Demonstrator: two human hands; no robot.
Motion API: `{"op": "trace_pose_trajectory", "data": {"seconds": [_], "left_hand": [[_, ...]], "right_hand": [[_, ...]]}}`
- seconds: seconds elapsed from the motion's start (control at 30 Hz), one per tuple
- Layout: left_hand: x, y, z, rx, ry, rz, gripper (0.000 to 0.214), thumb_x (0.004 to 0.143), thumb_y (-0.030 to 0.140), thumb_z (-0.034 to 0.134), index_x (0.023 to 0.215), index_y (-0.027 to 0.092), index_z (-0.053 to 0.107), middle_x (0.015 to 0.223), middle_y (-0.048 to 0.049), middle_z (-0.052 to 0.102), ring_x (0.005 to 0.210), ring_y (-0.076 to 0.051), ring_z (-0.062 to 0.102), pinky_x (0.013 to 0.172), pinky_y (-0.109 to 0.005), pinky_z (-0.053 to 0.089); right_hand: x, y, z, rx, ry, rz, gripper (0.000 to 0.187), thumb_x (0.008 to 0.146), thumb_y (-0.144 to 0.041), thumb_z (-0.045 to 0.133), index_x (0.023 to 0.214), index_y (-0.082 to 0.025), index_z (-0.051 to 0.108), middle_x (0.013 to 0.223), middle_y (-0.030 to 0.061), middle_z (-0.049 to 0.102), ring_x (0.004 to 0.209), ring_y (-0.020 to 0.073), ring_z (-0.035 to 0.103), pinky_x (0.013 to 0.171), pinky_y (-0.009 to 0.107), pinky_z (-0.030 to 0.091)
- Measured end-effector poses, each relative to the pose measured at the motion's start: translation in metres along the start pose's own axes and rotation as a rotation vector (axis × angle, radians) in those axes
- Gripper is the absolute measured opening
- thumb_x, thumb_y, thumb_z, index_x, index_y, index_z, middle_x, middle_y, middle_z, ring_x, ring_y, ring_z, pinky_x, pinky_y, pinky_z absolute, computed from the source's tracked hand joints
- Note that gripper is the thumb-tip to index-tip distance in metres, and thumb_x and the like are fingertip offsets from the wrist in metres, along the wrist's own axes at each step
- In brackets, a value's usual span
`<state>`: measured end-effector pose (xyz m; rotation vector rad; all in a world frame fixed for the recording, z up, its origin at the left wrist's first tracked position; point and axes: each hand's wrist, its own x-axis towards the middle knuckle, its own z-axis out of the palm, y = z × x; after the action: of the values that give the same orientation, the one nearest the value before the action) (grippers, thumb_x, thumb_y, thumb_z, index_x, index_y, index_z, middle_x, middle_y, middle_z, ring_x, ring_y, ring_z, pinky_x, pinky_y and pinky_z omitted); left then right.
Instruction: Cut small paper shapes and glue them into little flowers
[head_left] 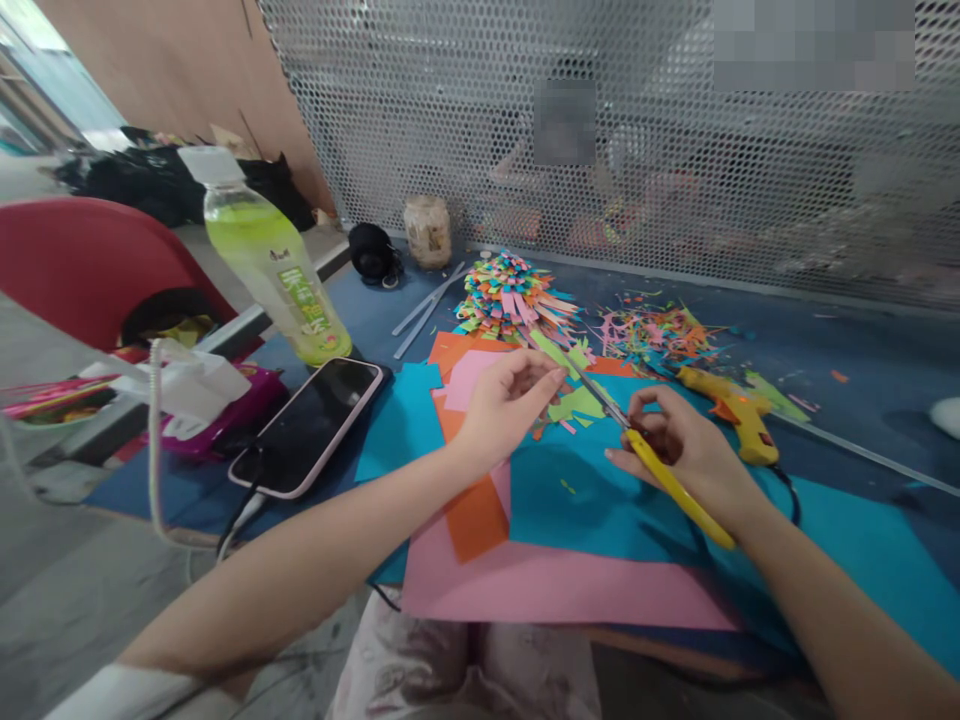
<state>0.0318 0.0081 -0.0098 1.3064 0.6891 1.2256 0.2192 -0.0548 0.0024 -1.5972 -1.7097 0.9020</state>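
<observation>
Your right hand (679, 450) has its grip closed around the yellow handles of the scissors (649, 455), fingers wrapped through and over them. The blades point up and left from that grip, toward your left hand (506, 400). Your left grip is pinched, thumb against fingertips, just beside the blade tips; what sits between those fingers is too small to tell. A green paper scrap (581, 402) lies under the blades, on the blue sheet (585, 500). That sheet overlaps a pink sheet (555, 585) and an orange sheet (476, 515) on the desk (862, 360). Near your right wrist lies a yellow glue gun (739, 415). Beyond both hands sits a pile of coloured strips (510, 295); a phone (311, 425) and a bottle (274, 265) stand well to the left.
</observation>
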Motion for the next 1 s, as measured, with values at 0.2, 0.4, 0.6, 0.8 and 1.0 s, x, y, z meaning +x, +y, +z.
{"op": "trace_pose_trajectory", "data": {"seconds": [0.2, 0.4, 0.6, 0.8, 1.0], "left_hand": [[0.0008, -0.0015, -0.0001, -0.013, 0.01, 0.004, 0.024, 0.073, 0.037, 0.064, 0.07, 0.014, 0.056, 0.062, -0.0001, 0.059, 0.05, -0.007, 0.051, 0.047, -0.02, 0.041], [0.0003, -0.0003, 0.0, -0.008, -0.01, -0.019, 0.023, 0.074, 0.035, 0.063, 0.071, 0.015, 0.054, 0.062, 0.0002, 0.058, 0.049, -0.007, 0.051, 0.045, -0.019, 0.041], [0.0, -0.0001, -0.0014, -0.006, -0.022, -0.022, 0.021, 0.081, 0.035, 0.054, 0.072, 0.016, 0.051, 0.067, 0.0, 0.058, 0.054, -0.007, 0.052, 0.049, -0.02, 0.042], [0.0027, -0.0053, -0.0036, 0.027, -0.027, 0.06, 0.023, 0.082, 0.037, 0.054, 0.073, 0.016, 0.052, 0.065, 0.0002, 0.057, 0.053, -0.008, 0.05, 0.049, -0.021, 0.041], [0.0019, -0.0044, -0.0021, 0.099, -0.035, 0.085, 0.023, 0.082, 0.035, 0.053, 0.071, 0.015, 0.053, 0.064, 0.0005, 0.057, 0.051, -0.007, 0.05, 0.046, -0.019, 0.04]], "right_hand": [[-0.0009, -0.0016, 0.0009, -0.025, 0.02, -0.012, 0.04, 0.065, -0.033, 0.072, 0.086, -0.027, 0.039, 0.06, -0.0052, 0.053, 0.054, 0.0151, 0.05, 0.05, 0.027, 0.039], [-0.0015, -0.0033, 0.0012, -0.031, 0.025, -0.016, 0.039, 0.065, -0.035, 0.071, 0.086, -0.026, 0.039, 0.06, -0.0048, 0.053, 0.053, 0.0141, 0.049, 0.049, 0.026, 0.037], [-0.0023, -0.0052, 0.0002, -0.065, 0.017, -0.023, 0.038, 0.066, -0.031, 0.071, 0.086, -0.026, 0.038, 0.057, -0.0069, 0.047, 0.05, 0.0119, 0.041, 0.047, 0.024, 0.031], [-0.0015, -0.0037, 0.0006, -0.02, -0.003, -0.017, 0.037, 0.068, -0.032, 0.069, 0.086, -0.026, 0.037, 0.059, -0.0067, 0.046, 0.053, 0.0129, 0.045, 0.049, 0.025, 0.032], [-0.0017, -0.0007, 0.0003, 0.0, -0.047, -0.002, 0.036, 0.071, -0.03, 0.066, 0.088, -0.026, 0.036, 0.064, -0.0068, 0.044, 0.06, 0.0138, 0.048, 0.053, 0.026, 0.035]]}}
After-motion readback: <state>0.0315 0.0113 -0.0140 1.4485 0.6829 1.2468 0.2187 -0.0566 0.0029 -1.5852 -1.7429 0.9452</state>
